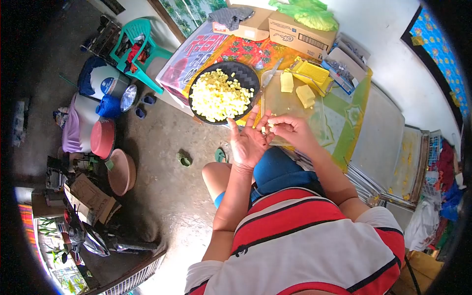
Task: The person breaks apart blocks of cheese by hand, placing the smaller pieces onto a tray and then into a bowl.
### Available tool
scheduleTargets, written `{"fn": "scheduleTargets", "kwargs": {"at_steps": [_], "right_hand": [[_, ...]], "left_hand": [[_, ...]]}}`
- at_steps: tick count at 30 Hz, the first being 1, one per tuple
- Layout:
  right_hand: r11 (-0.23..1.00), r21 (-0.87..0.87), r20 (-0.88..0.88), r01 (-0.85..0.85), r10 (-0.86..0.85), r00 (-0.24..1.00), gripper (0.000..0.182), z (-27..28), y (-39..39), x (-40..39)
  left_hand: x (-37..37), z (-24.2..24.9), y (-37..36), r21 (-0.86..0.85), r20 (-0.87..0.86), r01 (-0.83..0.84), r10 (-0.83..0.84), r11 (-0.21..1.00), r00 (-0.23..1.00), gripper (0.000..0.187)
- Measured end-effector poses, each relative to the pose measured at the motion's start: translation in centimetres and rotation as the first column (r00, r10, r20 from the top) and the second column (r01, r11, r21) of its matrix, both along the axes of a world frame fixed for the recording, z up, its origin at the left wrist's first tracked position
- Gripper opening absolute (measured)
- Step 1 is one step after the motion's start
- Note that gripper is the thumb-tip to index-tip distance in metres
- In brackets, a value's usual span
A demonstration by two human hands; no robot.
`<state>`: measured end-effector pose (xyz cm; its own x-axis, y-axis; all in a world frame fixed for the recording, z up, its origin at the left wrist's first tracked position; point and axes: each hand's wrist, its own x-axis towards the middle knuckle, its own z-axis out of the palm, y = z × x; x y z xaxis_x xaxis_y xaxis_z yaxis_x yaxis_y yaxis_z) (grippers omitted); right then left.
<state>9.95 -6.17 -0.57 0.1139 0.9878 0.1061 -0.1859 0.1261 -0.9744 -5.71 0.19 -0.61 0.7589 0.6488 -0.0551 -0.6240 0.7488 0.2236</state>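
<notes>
My left hand (249, 143) is palm up with its fingers spread, and a small pale-yellow cube (264, 131) rests against them. Right above those fingers, my right hand (291, 129) has thumb and fingertips pinched on another small yellow cube (272, 124). Both hands are over the near edge of a translucent board (295, 115). Two larger yellow blocks, one squarish (286, 82) and one tilted (305, 96), lie on it. A knife (272, 73) lies along the board's left side. Left of it, a round black tray (247, 74) carries a heap of yellow cubes (219, 96).
Yellow slotted trays (310, 72) and an open box (342, 73) stand right of the board. Cardboard boxes (297, 35) line the table's back. A green chair (133, 46), pink basins (122, 172) and a loose clog (184, 158) are on the left floor. Metal trays (378, 128) lean at right.
</notes>
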Motion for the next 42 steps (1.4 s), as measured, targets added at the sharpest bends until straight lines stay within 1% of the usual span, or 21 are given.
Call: {"fn": "scheduleTargets", "kwargs": {"at_steps": [1, 4, 7, 10, 13, 16, 19, 22, 25, 28, 31, 34, 35, 38, 42], "right_hand": [[1.000, -0.023, 0.010, 0.006, -0.006, 1.000, 0.023, -0.1, 0.0, -0.1], [1.000, -0.019, -0.014, -0.001, 0.001, 1.000, 0.023, 0.0, 0.1, -0.4], [0.997, -0.065, -0.060, 0.043, -0.047, 0.997, 0.023, -0.4, 0.2, -0.4], [0.991, -0.130, -0.188, 0.028, -0.052, 0.981, 0.023, -0.1, 0.5, 0.0], [0.986, -0.164, -0.266, 0.021, -0.065, 0.962, 0.022, -0.9, 0.6, 0.4], [0.987, -0.144, -0.074, 0.068, -0.080, 0.994, 0.022, -1.0, 0.6, 0.6], [0.990, -0.100, -0.051, 0.095, -0.101, 0.994, 0.022, -0.7, 0.5, -0.1], [0.992, -0.029, 0.028, 0.120, -0.120, 0.992, 0.021, -0.4, 0.4, -1.0], [0.982, 0.076, 0.238, 0.170, -0.184, 0.954, 0.021, -0.8, 0.4, -0.9], [0.982, 0.033, 0.176, 0.187, -0.189, 0.966, 0.023, -1.3, 0.4, -0.8], [0.989, -0.068, -0.096, 0.134, -0.140, 0.985, 0.024, -1.8, 0.6, -0.1], [0.983, -0.130, -0.138, 0.131, -0.149, 0.979, 0.026, -0.9, 0.5, 0.7], [0.983, -0.116, -0.109, 0.141, -0.154, 0.982, 0.026, -0.6, 0.5, 0.9], [0.987, -0.070, -0.039, 0.147, -0.150, 0.988, 0.026, -0.7, 0.4, 0.9], [0.992, 0.031, 0.009, 0.119, -0.119, 0.993, 0.026, -1.1, 0.3, 0.4]], "left_hand": [[0.1, 0.2, -0.1, 0.000, 0.001, 0.001, -0.001, 1.000, 1.000, 0.083], [0.2, 0.6, -0.2, -0.002, -0.040, -0.020, 0.019, 1.000, 0.999, 0.081], [0.2, 0.6, -0.3, 0.010, -0.059, -0.023, 0.024, 1.000, 0.998, 0.078], [0.3, 0.3, -0.2, 0.049, -0.076, -0.031, 0.035, 0.998, 0.997, 0.076], [0.4, 0.6, -0.3, 0.037, -0.093, -0.058, 0.061, 0.998, 0.994, 0.075], [0.7, 0.9, -0.5, 0.063, -0.144, -0.075, 0.084, 0.995, 0.986, 0.078], [1.1, 1.1, -0.8, 0.141, -0.232, -0.075, 0.107, 0.987, 0.967, 0.083], [1.9, 1.5, -1.5, 0.282, -0.299, -0.061, 0.148, 0.957, 0.943, 0.086], [2.1, 1.6, -1.8, 0.331, -0.342, -0.049, 0.168, 0.942, 0.925, 0.088], [2.0, 1.8, -1.9, 0.285, -0.319, -0.057, 0.150, 0.957, 0.936, 0.083], [1.7, 1.0, -1.8, 0.288, -0.419, -0.116, 0.234, 0.951, 0.877, 0.061], [1.3, -1.3, -1.6, 0.563, -0.523, -0.094, 0.442, 0.821, 0.729, 0.032], [1.5, -1.9, -1.7, 0.544, -0.542, -0.138, 0.472, 0.828, 0.695, 0.017], [1.6, -1.3, -1.9, 0.525, -0.591, -0.064, 0.417, 0.849, 0.690, 0.016], [1.6, -1.6, -1.7, 0.528, -0.590, -0.061, 0.417, 0.847, 0.692, 0.015]]}}
